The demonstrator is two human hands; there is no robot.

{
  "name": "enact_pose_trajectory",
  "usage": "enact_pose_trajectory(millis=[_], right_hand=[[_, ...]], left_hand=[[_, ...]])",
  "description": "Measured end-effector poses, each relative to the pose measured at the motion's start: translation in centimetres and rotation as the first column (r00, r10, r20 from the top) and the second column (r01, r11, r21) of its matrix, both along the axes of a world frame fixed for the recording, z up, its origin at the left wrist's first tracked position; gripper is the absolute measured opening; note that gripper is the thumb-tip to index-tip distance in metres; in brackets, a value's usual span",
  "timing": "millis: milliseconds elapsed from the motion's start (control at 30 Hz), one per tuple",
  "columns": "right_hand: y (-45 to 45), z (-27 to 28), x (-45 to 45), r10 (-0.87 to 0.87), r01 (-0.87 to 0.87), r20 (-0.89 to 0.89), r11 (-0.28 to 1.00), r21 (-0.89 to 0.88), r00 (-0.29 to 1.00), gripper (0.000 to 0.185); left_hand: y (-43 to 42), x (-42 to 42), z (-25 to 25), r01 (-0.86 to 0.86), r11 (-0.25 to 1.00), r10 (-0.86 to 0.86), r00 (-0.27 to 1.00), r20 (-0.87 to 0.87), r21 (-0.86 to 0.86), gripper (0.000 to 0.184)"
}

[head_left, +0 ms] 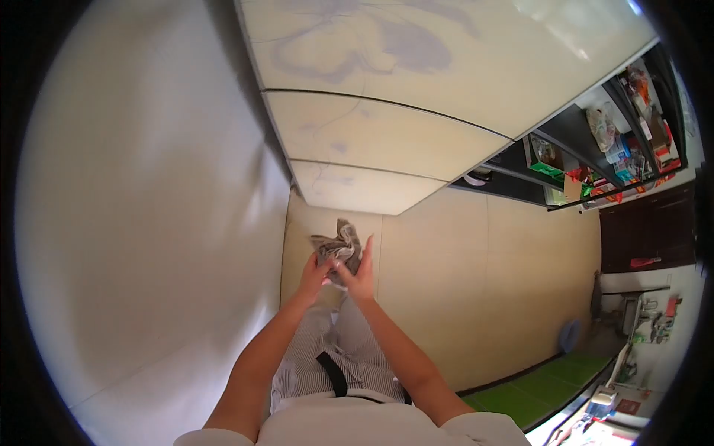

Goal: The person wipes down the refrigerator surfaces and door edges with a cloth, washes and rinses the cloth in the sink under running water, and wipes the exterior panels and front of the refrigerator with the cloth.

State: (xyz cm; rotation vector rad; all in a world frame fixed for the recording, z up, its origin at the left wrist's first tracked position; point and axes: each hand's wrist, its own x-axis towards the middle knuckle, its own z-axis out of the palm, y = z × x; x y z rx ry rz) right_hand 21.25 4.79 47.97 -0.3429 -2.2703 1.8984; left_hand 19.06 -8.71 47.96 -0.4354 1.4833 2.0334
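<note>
A crumpled grey-brown cloth (343,243) is bunched up between my two hands, in front of my legs. My left hand (315,273) grips it from the left side, its fingers partly hidden by the folds. On the other side my right hand (360,276) holds the cloth with the thumb pressed on it, while one finger points up along its edge. Just beyond the cloth stands a cream refrigerator (372,189) with a faint flower pattern, its doors closed. Neither hand touches it.
A white wall (149,223) runs close along my left. Black shelves (573,134) full of packages stand beside the refrigerator at the upper right. Beige floor tiles (446,297) stretch to the right, towards a green surface (543,386), a blue basin (570,336) and a dark door (647,230).
</note>
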Motion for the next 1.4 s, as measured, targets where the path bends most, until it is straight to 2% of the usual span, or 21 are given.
enact_pose_trajectory(millis=[33, 167, 267, 333, 367, 433, 567, 667, 733, 833, 967, 1033, 1067, 1133, 1167, 1200, 1267, 1300, 1333, 1367, 1400], right_hand=[[-0.4, -0.7, -0.2, 0.036, -0.036, 0.001, 0.994, 0.1, 0.999, 0.09], [0.9, -9.5, -2.5, -0.092, 0.099, 0.057, 0.985, -0.144, 0.994, 0.078], [4.1, -16.7, -6.3, -0.291, 0.33, 0.172, 0.901, -0.281, 0.941, 0.048], [6.8, -20.2, -9.7, -0.43, 0.415, 0.025, 0.853, -0.317, 0.902, 0.039], [8.1, -16.0, -10.5, -0.44, 0.417, -0.017, 0.862, -0.289, 0.898, 0.044], [12.3, -18.1, -12.7, -0.563, 0.412, -0.193, 0.76, -0.503, 0.803, 0.05], [19.2, -15.7, -13.8, -0.591, 0.452, -0.683, 0.795, -0.405, 0.428, 0.047], [22.9, -14.6, -17.4, -0.437, 0.593, -0.867, 0.773, -0.226, 0.24, 0.063], [24.2, -13.6, -21.0, -0.415, 0.807, -0.872, 0.589, -0.038, 0.261, 0.075], [23.3, -11.4, -23.3, -0.559, 0.829, -0.805, 0.534, -0.167, 0.198, 0.084], [18.8, -10.6, -25.6, -0.646, 0.796, -0.756, 0.511, -0.326, 0.105, 0.067], [15.5, -12.9, -27.2, -0.483, 0.735, -0.855, 0.648, -0.201, 0.191, 0.062], [14.4, -15.4, -27.9, -0.235, 0.827, -0.913, 0.537, 0.164, 0.334, 0.058], [13.1, -15.0, -26.3, 0.442, 0.587, -0.764, 0.491, 0.644, 0.47, 0.059], [13.4, -14.2, -27.0, 0.709, 0.437, -0.605, 0.444, 0.782, 0.363, 0.058], [14.5, -13.9, -26.6, 0.711, 0.443, -0.564, 0.382, 0.811, 0.42, 0.056], [17.0, -12.7, -25.2, 0.701, 0.449, -0.49, 0.265, 0.854, 0.518, 0.052], [17.4, -8.0, -22.3, 0.444, -0.182, 0.061, 0.235, 0.955, 0.894, 0.047], [19.7, -8.5, -23.6, 0.571, 0.425, -0.578, 0.392, 0.816, 0.583, 0.041], [21.7, -9.3, -23.9, 0.394, 0.627, -0.802, 0.5, 0.597, 0.449, 0.037], [22.9, -7.0, -23.1, 0.261, 0.76, -0.88, 0.443, 0.474, 0.397, 0.035]], left_hand=[[0.3, -0.4, -1.5, -0.049, 0.999, 0.049, 0.993, -0.108, 0.006, 0.041], [2.3, -2.7, -10.5, -0.043, 0.991, 0.035, 0.997, 0.069, 0.125, 0.044], [4.8, -6.2, -14.7, 0.154, 0.988, -0.149, 0.981, -0.121, 0.033, 0.048], [5.3, -8.9, -16.7, 0.069, 0.997, -0.08, 0.944, -0.32, -0.046, 0.048], [3.9, -10.3, -17.5, 0.016, 1.0, -0.023, 0.933, -0.359, -0.022, 0.047], [1.4, -12.1, -18.7, -0.114, 0.992, 0.073, 0.875, -0.479, -0.058, 0.044], [-2.3, -14.3, -22.6, -0.337, 0.937, 0.207, 0.752, -0.626, -0.096, 0.037], [-1.4, -15.2, -23.9, -0.372, 0.926, 0.224, 0.679, -0.699, -0.065, 0.034], [0.5, -15.4, -24.0, -0.286, 0.956, 0.162, 0.685, -0.71, -0.059, 0.032], [2.5, -14.7, -22.3, -0.163, 0.98, 0.025, 0.674, -0.738, -0.116, 0.03], [3.9, -16.5, -17.7, -0.049, 0.978, -0.152, 0.505, -0.85, -0.204, 0.033], [6.3, -17.5, -14.8, -0.193, 0.956, -0.168, 0.262, -0.95, -0.222, 0.034], [7.7, -18.1, -13.4, -0.261, 0.942, -0.182, 0.131, -0.975, -0.211, 0.035], [10.6, -19.0, -11.5, -0.452, 0.867, -0.295, -0.131, -0.947, -0.208, 0.049], [12.3, -19.4, -11.6, -0.51, 0.84, -0.21, 0.012, -0.978, -0.186, 0.053], [14.0, -19.7, -12.0, -0.572, 0.801, -0.11, 0.15, -0.983, -0.177, 0.058], [15.8, -19.9, -11.8, -0.629, 0.769, -0.158, -0.013, -0.987, -0.115, 0.058], [16.8, -20.4, -11.1, -0.654, 0.754, -0.179, -0.11, -0.978, -0.064, 0.057], [18.1, -20.6, -9.0, -0.669, 0.741, -0.259, -0.204, -0.944, -0.059, 0.055], [19.4, -20.5, -6.5, -0.689, 0.723, -0.337, -0.282, -0.898, -0.055, 0.053], [20.7, -20.1, -4.0, -0.71, 0.702, -0.415, -0.348, -0.841, -0.053, 0.05]])
